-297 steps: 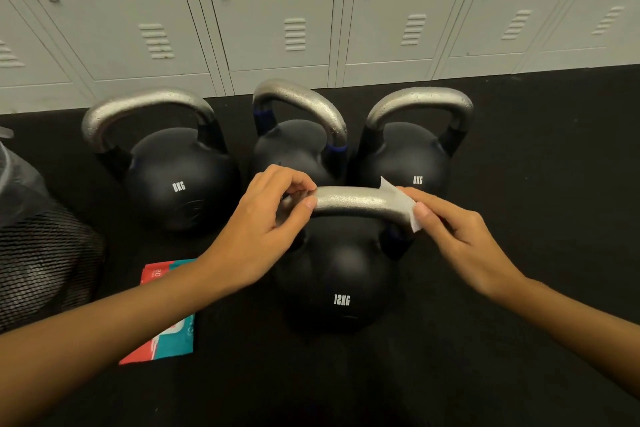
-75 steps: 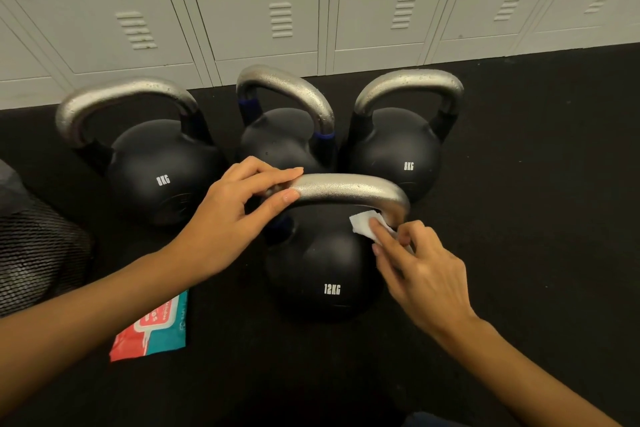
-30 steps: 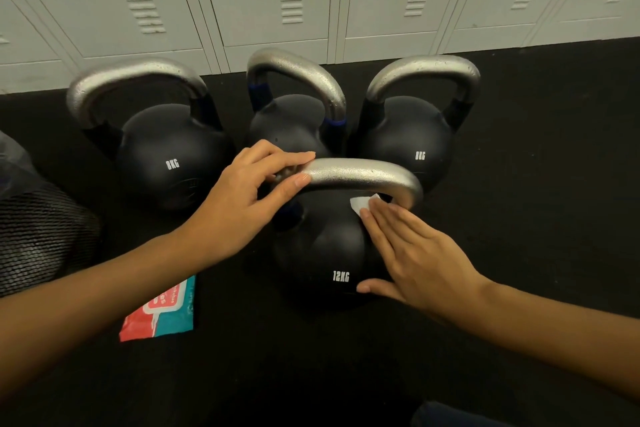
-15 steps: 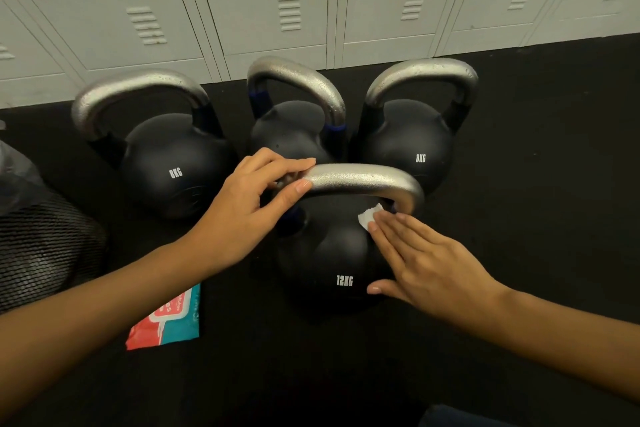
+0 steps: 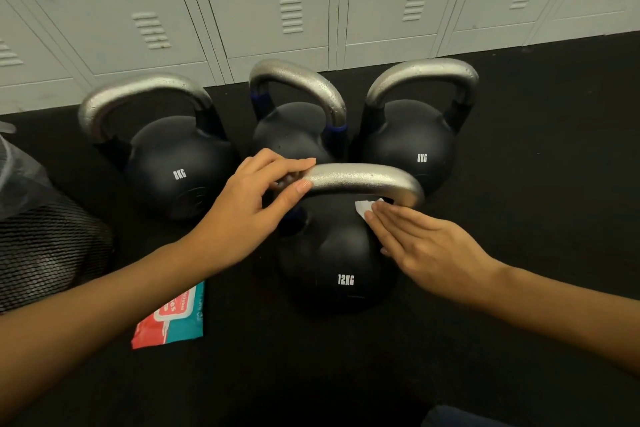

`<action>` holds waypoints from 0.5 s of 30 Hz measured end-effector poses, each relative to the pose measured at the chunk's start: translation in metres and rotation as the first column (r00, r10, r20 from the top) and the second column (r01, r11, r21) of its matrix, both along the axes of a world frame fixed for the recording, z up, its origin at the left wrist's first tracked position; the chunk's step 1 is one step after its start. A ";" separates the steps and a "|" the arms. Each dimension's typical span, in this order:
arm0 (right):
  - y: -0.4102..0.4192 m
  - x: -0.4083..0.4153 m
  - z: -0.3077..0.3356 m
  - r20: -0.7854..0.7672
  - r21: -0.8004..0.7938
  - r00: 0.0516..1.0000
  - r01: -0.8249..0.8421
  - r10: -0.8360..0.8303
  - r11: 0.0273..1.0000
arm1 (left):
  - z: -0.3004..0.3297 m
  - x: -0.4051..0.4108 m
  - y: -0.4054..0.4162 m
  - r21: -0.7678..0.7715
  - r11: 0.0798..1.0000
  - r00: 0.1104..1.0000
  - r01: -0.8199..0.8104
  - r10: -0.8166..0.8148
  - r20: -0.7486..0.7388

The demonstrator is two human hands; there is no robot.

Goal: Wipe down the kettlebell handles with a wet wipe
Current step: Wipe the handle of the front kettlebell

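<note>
I see my left hand point(image 5: 242, 215) with its grip curled round the left end of the 12KG kettlebell's handle point(image 5: 363, 180) on the black floor point(image 5: 536, 184); my right hand point(image 5: 429, 250), fingers straight, presses the wet wipe point(image 5: 365, 208) under the handle's right bend

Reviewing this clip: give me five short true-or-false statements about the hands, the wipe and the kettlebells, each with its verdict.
1. The left hand grips the silver handle of the black 12KG kettlebell. True.
2. The right hand presses the white wet wipe with flat fingers. True.
3. The wipe is on the left 8KG kettlebell. False: it is at the 12KG one.
4. Five kettlebells are visible. False: four.
5. The red and teal wipe packet lies on the black floor. True.
</note>
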State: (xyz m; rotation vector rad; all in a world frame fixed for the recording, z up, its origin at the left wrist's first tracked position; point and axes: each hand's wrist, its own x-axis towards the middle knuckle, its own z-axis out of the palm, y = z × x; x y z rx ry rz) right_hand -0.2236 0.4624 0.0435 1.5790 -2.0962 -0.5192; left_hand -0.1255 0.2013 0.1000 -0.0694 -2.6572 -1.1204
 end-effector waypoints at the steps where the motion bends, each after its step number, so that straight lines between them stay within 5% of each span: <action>1: 0.002 0.000 0.003 0.015 -0.004 1.000 0.001 -0.001 1.000 | 0.000 0.000 0.000 -0.001 1.000 1.000 -0.002 0.002 0.003; 15: 0.010 0.013 0.004 0.159 -0.014 0.986 0.052 -0.049 0.999 | 0.002 0.000 0.001 0.001 1.000 1.000 0.005 -0.005 0.007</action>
